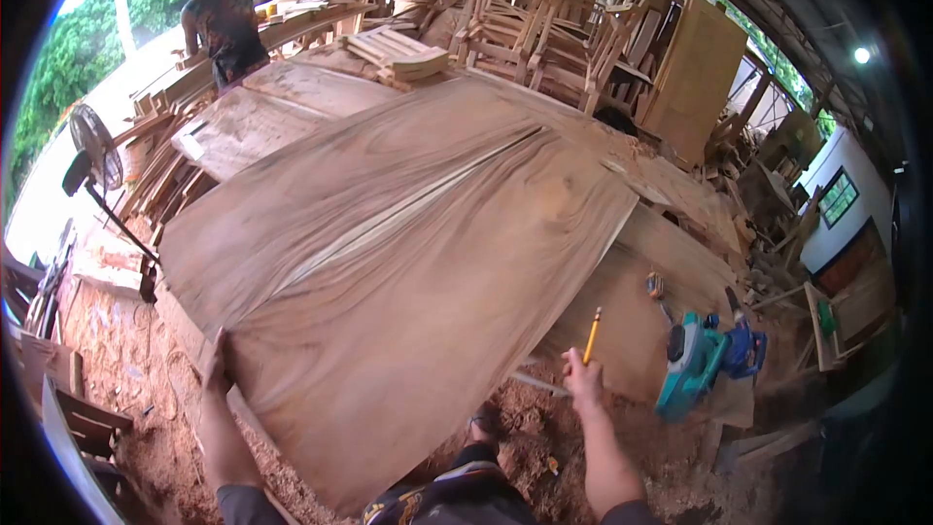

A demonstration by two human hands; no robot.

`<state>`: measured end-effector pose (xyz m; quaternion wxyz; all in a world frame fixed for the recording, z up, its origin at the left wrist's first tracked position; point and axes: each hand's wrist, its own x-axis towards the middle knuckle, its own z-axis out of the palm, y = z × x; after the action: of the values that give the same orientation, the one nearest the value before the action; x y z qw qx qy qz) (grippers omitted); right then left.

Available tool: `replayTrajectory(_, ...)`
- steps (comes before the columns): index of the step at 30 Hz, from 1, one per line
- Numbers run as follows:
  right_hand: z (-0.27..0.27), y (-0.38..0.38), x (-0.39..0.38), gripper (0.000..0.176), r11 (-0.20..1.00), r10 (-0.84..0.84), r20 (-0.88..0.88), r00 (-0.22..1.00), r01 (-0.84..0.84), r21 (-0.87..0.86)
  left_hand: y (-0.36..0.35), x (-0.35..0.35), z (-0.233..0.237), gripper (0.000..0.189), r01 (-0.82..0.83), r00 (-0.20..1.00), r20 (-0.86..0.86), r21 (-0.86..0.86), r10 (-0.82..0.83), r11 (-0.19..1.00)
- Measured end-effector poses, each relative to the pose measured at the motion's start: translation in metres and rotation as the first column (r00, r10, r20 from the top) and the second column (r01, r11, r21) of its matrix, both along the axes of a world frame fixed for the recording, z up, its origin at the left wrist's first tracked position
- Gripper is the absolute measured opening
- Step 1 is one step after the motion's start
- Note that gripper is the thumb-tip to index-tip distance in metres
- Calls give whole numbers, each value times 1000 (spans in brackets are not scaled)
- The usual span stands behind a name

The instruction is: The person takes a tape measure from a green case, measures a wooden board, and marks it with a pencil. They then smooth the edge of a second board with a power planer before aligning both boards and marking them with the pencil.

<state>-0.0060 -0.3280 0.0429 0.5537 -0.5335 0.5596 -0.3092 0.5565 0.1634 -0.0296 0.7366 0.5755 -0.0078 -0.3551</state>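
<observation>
A large wooden panel (pixel 437 272) with dark wavy grain and a pale lengthwise streak lies in front of me. My left hand (pixel 218 369) is at its near left edge, holding the rim, with part of the fingers hidden. To the right of the panel, my right hand (pixel 583 381) is closed around a yellow pencil (pixel 592 335), which points upward. Farther right, a teal power planer (pixel 688 365) rests on a lower wooden board (pixel 622 311). Against it sits a blue power tool (pixel 744 350).
Sawdust and shavings (pixel 126 350) cover the floor. A fan (pixel 94 146) stands at the left. Another person (pixel 228 24) works at the back left near lumber piles. Chair frames (pixel 530 34) are stacked behind, beside a leaning plywood sheet (pixel 695 78).
</observation>
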Motion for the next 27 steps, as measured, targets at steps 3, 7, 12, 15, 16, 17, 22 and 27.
replayTrajectory(3, 14, -128, -2, 36, 998, 64, -136, 989, -64, 8, -9, -19, 19, 58, -179, 973, 175, 170, 150, 969)
replayTrajectory(7, 6, -229, 15, 52, 965, 226, -356, 907, -159, 208, -13, -15, 36, 68, -244, 964, 265, 823, 33, 513)
replayTrajectory(12, 20, -242, 50, 46, 889, 459, -460, 760, -390, 242, -149, -69, 89, 62, -718, 684, 685, 693, -251, -66)
replayTrajectory(15, -20, -244, 42, 39, 905, 424, -394, 816, -396, 154, -259, -81, 105, 62, -676, 551, 704, 691, -448, 255)
replayTrajectory(16, -11, -242, 46, 38, 902, 427, -439, 791, -409, 141, -295, -73, 90, 64, -603, 556, 668, 734, -495, 313)
replayTrajectory(17, -17, -242, 43, 38, 896, 436, -371, 820, -435, 92, -331, -66, 74, 66, -520, 558, 631, 772, -539, 366)
replayTrajectory(22, 7, -257, 60, 44, 863, 489, -290, 823, -407, 300, -565, -85, 112, 76, -303, 374, 516, 853, -771, 424)
replayTrajectory(27, 46, -308, 69, 37, 618, 785, -342, 518, -702, 355, -646, -90, 109, 78, -255, 290, 499, 863, -817, 437)
